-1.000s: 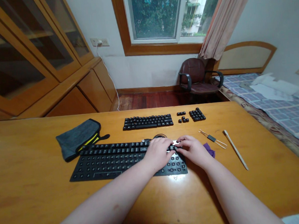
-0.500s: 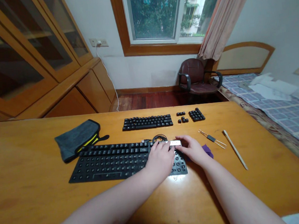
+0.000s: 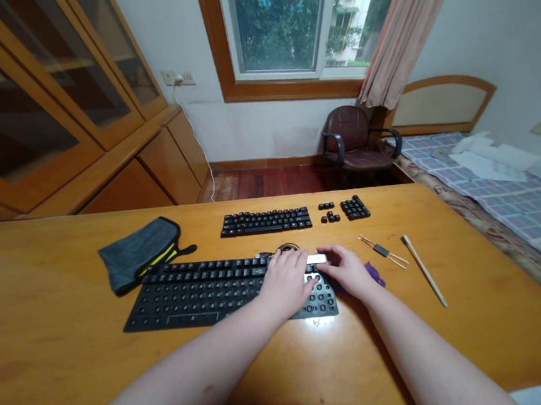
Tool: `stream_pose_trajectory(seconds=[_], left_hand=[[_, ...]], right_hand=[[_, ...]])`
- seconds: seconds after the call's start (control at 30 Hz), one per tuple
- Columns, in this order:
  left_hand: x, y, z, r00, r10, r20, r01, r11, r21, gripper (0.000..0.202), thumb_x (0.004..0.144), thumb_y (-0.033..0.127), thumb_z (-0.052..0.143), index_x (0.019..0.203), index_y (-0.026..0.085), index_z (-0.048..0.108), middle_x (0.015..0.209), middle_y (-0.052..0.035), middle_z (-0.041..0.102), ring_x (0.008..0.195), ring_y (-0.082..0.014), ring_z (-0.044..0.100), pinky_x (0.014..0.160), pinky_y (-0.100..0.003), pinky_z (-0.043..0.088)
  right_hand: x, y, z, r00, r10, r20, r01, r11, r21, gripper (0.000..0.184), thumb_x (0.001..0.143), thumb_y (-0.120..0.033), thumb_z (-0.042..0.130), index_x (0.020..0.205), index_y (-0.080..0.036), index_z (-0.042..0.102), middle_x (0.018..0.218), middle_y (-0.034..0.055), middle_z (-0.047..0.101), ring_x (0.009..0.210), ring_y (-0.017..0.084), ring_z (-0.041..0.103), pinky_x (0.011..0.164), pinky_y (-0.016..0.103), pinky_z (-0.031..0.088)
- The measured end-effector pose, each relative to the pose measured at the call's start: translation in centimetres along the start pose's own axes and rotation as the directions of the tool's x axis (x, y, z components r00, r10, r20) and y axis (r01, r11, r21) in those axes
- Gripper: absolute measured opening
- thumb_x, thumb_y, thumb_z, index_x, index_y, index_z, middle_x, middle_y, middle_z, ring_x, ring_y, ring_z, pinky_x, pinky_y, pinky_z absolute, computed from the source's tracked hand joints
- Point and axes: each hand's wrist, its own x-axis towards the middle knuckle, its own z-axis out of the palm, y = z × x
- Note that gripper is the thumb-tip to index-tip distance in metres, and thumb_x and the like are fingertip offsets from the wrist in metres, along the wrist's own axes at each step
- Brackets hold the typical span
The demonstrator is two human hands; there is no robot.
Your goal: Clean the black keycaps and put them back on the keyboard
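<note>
A black keyboard point(image 3: 197, 289) lies on the wooden desk, its top rows fitted with keycaps and its lower rows showing bare switches. My left hand point(image 3: 286, 282) rests over its right part with fingers stretched forward and thumb apart, covering the keys below. At the keyboard's far right corner, my right hand point(image 3: 348, 271) has its thumb on top by the number pad and its index finger at the back edge, beside a silvery label strip point(image 3: 316, 259). A purple cloth point(image 3: 374, 273) shows partly behind the right hand.
Loose keycaps point(image 3: 266, 222) stand in rows behind the keyboard, with smaller groups point(image 3: 355, 207) to their right. A wire keycap puller point(image 3: 381, 250) and a white brush-like stick point(image 3: 424, 271) lie at right. A grey cloth point(image 3: 138, 253) is at left; a coiled cable point(image 3: 289, 246) sits behind.
My left hand has shifted slightly left and its fingers have drawn away from the label strip. My right hand stays at the keyboard's corner, its thumb a little lower.
</note>
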Motion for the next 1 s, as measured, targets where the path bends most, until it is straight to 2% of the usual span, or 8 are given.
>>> stream_pose_trajectory(seconds=[0.13, 0.27, 0.4, 0.47, 0.57, 0.67, 0.8, 1.0], left_hand=[[0.1, -0.4, 0.1, 1.000, 0.002, 0.024, -0.002, 1.000, -0.015, 0.051, 0.075, 0.037, 0.061, 0.119, 0.016, 0.047, 0.117, -0.0120, 0.057, 0.111, -0.0276, 0.049, 0.100, -0.047, 0.030], [0.2, -0.5, 0.1, 1.000, 0.007, 0.002, -0.007, 0.999, -0.041, 0.040, 0.076, 0.033, 0.059, 0.112, 0.018, 0.051, 0.111, -0.0106, 0.060, 0.107, -0.0257, 0.051, 0.097, -0.046, 0.033], [0.3, -0.5, 0.2, 1.000, 0.008, -0.025, -0.009, 0.999, -0.045, 0.034, 0.077, 0.030, 0.058, 0.109, 0.019, 0.054, 0.108, -0.0097, 0.061, 0.104, -0.0247, 0.053, 0.097, -0.046, 0.033], [0.3, -0.5, 0.2, 0.999, 0.017, -0.031, -0.019, 0.999, -0.048, 0.032, 0.078, 0.030, 0.057, 0.109, 0.019, 0.054, 0.108, -0.0098, 0.061, 0.104, -0.0246, 0.052, 0.097, -0.046, 0.034], [0.3, -0.5, 0.2, 0.999, 0.022, -0.045, -0.024, 0.999, -0.045, 0.030, 0.079, 0.029, 0.055, 0.108, 0.018, 0.055, 0.109, -0.0095, 0.060, 0.106, -0.0247, 0.051, 0.097, -0.046, 0.034], [0.3, -0.4, 0.1, 0.998, 0.013, -0.055, -0.015, 0.999, -0.041, 0.029, 0.080, 0.029, 0.054, 0.107, 0.018, 0.056, 0.111, -0.0089, 0.060, 0.107, -0.0248, 0.051, 0.098, -0.046, 0.033], [0.3, -0.4, 0.1, 0.998, 0.001, -0.063, -0.004, 0.999, -0.050, 0.028, 0.081, 0.028, 0.052, 0.107, 0.019, 0.057, 0.114, -0.0088, 0.059, 0.108, -0.0253, 0.050, 0.100, -0.046, 0.032], [0.3, -0.5, 0.0, 0.998, -0.011, -0.068, 0.007, 0.998, -0.059, 0.028, 0.081, 0.027, 0.052, 0.107, 0.020, 0.058, 0.116, -0.0083, 0.058, 0.110, -0.0248, 0.049, 0.101, -0.046, 0.031]], right_hand=[[-0.2, -0.7, -0.7, 0.982, -0.068, -0.175, 0.069, 0.998, -0.002, 0.027, 0.076, -0.035, 0.057, 0.094, -0.016, 0.063, 0.097, 0.0098, 0.066, 0.091, 0.022, 0.061, 0.085, 0.039, 0.046], [-1.0, -2.2, -2.1, 0.903, -0.166, -0.397, 0.152, 0.986, -0.066, 0.028, 0.079, -0.040, 0.053, 0.091, -0.017, 0.065, 0.096, 0.0099, 0.066, 0.089, 0.022, 0.061, 0.080, 0.038, 0.047], [-0.4, -3.9, -5.1, 0.847, -0.184, -0.498, 0.120, 0.980, -0.157, 0.033, 0.078, -0.043, 0.052, 0.093, -0.017, 0.066, 0.092, 0.0107, 0.068, 0.080, 0.021, 0.062, 0.072, 0.036, 0.049], [1.5, -4.3, -7.2, 0.846, -0.181, -0.501, 0.043, 0.961, -0.274, 0.036, 0.076, -0.044, 0.053, 0.094, -0.016, 0.066, 0.087, 0.0103, 0.069, 0.075, 0.022, 0.062, 0.069, 0.034, 0.048], [5.9, -4.0, -10.5, 0.820, -0.161, -0.550, -0.123, 0.888, -0.443, 0.032, 0.075, -0.039, 0.053, 0.089, -0.015, 0.068, 0.085, 0.0113, 0.069, 0.077, 0.023, 0.062, 0.071, 0.033, 0.046], [10.8, -2.9, -12.8, 0.821, -0.023, -0.571, -0.375, 0.732, -0.569, 0.029, 0.076, -0.035, 0.052, 0.090, -0.015, 0.068, 0.090, 0.0127, 0.069, 0.083, 0.024, 0.062, 0.071, 0.033, 0.044], [15.5, -1.1, -13.9, 0.838, 0.041, -0.545, -0.419, 0.688, -0.592, 0.025, 0.072, -0.030, 0.057, 0.084, -0.013, 0.069, 0.089, 0.0160, 0.068, 0.084, 0.027, 0.062, 0.071, 0.035, 0.044], [19.3, 0.1, -14.0, 0.868, 0.092, -0.487, -0.417, 0.667, -0.617, 0.019, 0.059, -0.028, 0.068, 0.066, -0.011, 0.067, 0.077, 0.0195, 0.066, 0.082, 0.033, 0.061, 0.070, 0.044, 0.044]])
